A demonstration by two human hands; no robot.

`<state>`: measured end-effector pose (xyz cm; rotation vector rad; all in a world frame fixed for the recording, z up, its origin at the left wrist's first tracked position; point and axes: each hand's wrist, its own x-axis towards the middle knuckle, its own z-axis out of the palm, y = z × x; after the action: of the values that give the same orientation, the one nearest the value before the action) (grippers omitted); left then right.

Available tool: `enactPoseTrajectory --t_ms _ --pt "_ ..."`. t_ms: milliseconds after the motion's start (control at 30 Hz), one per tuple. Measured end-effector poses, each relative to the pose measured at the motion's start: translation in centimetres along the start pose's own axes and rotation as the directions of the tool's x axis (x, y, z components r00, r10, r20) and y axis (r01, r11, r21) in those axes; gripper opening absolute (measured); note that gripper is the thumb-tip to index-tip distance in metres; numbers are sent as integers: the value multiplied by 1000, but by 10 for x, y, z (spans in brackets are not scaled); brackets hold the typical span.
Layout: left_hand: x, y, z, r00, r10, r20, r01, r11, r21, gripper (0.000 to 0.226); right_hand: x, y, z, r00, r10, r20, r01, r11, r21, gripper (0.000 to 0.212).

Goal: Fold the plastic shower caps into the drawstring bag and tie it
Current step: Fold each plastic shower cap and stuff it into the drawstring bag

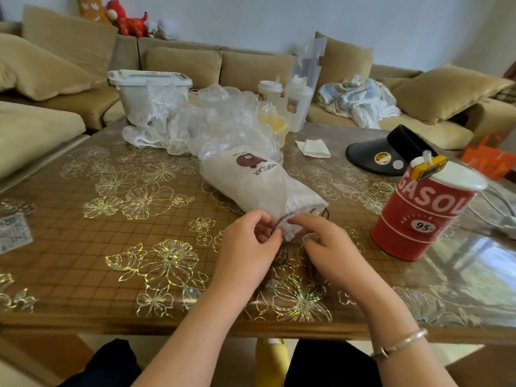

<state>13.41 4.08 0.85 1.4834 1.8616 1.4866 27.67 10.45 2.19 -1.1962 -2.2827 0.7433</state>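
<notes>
Both hands work at the mouth of the drawstring bag (258, 181): the left hand (245, 247) pinches the dark cord (280, 220) at the gathered neck, and the right hand (325, 244) curls its fingers over the puckered opening just beside it, so the two hands sit nearly touching. The bag lies on its side in the middle of the counter (83, 247), stuffed full, its bear print facing up and its mouth toward the person. The step in hand looks like cinching and tying; it would go best with one hand pinning the neck while the other draws the cord away from the bag, so the filling is not squeezed back out. More loose shower caps (201, 121) lie heaped behind the bag, touching its far end. To the right stands a red tin (421, 210), near enough that an elbow swinging outward could knock it; the counter's near edge runs under the forearms, and the left side offers freer room.
</notes>
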Motion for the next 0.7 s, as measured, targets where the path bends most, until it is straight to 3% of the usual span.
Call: enactPoseTrajectory --t_ms 133,267,367,600,700 --pt "-2 2 -6 998 -33 51 37 997 -65 8 -6 -14 -9 954 8 -301 19 996 85 44" --pt "6 -1 -30 996 -78 35 82 983 -163 24 3 -50 4 900 -45 -434 100 989 106 34" --pt "16 -10 -55 992 -119 -46 107 972 -208 27 15 -78 17 892 -95 -443 159 981 110 29" --pt "30 -59 -116 960 -223 -172 176 952 -250 26 62 -129 73 942 -146 -301 179 980 85 24" --pt "32 -79 -135 940 -283 -191 214 924 -316 24 84 -140 95 945 -173 -278 133 979 -157 23"
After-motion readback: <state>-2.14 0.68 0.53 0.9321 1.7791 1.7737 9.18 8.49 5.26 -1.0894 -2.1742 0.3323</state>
